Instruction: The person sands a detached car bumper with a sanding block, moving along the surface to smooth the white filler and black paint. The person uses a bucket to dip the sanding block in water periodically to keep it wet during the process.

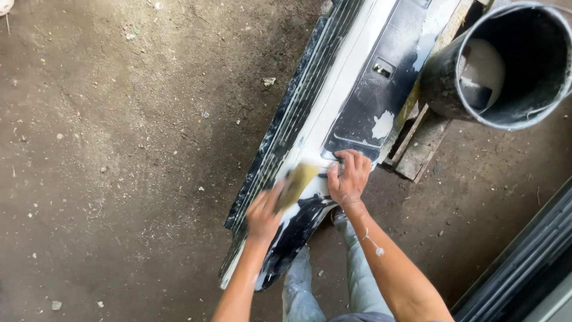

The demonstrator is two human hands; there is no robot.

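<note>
A long black car bumper [363, 89] smeared with white filler lies across a wooden pallet [420, 146], its near end toward me. My left hand [265, 213] grips a yellowish sanding block [296, 183] and presses it on the white patch near the bumper's near end; the hand is blurred by motion. My right hand [348, 176] lies flat on the bumper just right of the block, fingers spread over the edge of a recessed panel, holding nothing.
A black bucket [506, 65] with white paste inside stands at the upper right beside the pallet. Dark ribbed panels [530, 262] sit at the lower right. Bare dirt floor [119, 149] with small debris spreads to the left. My legs in stained jeans [357, 280] are below.
</note>
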